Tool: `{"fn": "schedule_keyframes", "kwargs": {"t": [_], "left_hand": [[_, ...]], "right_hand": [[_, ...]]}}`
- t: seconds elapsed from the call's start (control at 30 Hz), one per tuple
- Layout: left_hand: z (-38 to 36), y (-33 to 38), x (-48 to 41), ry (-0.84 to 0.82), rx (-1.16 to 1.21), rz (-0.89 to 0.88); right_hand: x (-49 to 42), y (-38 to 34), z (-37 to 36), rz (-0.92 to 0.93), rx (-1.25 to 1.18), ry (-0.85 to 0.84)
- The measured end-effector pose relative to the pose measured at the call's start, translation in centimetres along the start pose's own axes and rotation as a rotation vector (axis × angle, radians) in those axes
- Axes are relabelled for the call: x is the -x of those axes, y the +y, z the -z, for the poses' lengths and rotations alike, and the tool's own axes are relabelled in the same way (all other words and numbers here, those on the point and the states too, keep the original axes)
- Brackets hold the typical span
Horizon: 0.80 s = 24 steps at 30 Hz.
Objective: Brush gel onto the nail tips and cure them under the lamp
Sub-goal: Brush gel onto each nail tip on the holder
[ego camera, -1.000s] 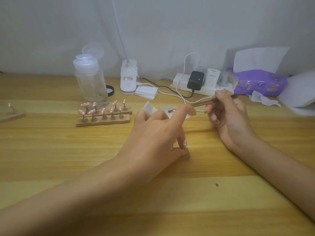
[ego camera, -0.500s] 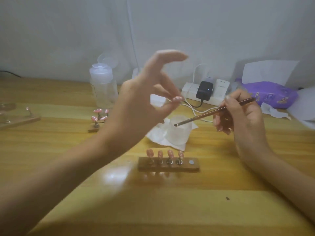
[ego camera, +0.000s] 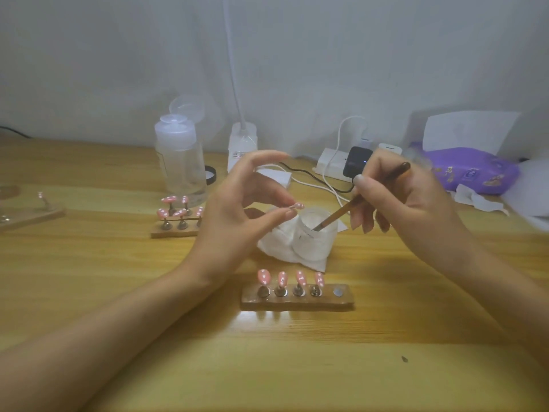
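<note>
My left hand [ego camera: 237, 209] pinches a small pink nail tip [ego camera: 297, 206] on its peg between thumb and fingers, held above the table. My right hand [ego camera: 407, 203] grips a thin brown brush [ego camera: 356, 203], whose tip dips into a white frosted gel jar [ego camera: 315, 236]. In front of the jar a wooden holder [ego camera: 297, 298] carries several pink nail tips [ego camera: 289, 278] on pegs, with one bare magnet socket at its right end. A second holder [ego camera: 175, 230] with more pink tips stands behind my left hand, partly hidden.
A white tissue [ego camera: 276, 248] lies under the jar. At the back stand a clear pump bottle [ego camera: 179, 162], a white lamp base [ego camera: 242, 147], a power strip with a black charger [ego camera: 356, 165] and cables, and a purple wipes pack [ego camera: 472, 171]. Another wooden stand [ego camera: 32, 215] lies far left.
My left hand lifted a nail tip off the front holder and now holds it lower, beside the jar. My right hand has brought the brush down into the jar.
</note>
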<state>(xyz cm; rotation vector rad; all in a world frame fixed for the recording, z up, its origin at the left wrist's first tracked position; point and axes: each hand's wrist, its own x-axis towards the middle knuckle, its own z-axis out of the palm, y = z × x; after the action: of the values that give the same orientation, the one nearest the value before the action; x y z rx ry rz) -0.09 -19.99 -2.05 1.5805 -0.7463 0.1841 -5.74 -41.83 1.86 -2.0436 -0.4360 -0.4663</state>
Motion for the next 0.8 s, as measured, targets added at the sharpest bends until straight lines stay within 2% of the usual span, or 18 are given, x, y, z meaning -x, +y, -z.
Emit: {"fn": "schedule_keyframes", "kwargs": {"t": [0.1, 0.4, 0.6, 0.8], "left_hand": [[-0.1, -0.1, 0.1, 0.001, 0.003, -0.009], [-0.2, 0.0, 0.4, 0.008, -0.045, 0.001], [0.0, -0.2, 0.5, -0.005, -0.039, 0.014], [-0.1, -0.4, 0.6, -0.010, -0.076, 0.027]], "right_hand": [[0.0, 0.1, 0.3, -0.025, -0.021, 0.035], [1.3, 2.3, 0.8, -0.154, -0.319, 0.336], [2.0, 3.8, 0.0, -0.301, -0.559, 0.427], [1.9, 3.9, 0.1, -0.375, -0.678, 0.469]]}}
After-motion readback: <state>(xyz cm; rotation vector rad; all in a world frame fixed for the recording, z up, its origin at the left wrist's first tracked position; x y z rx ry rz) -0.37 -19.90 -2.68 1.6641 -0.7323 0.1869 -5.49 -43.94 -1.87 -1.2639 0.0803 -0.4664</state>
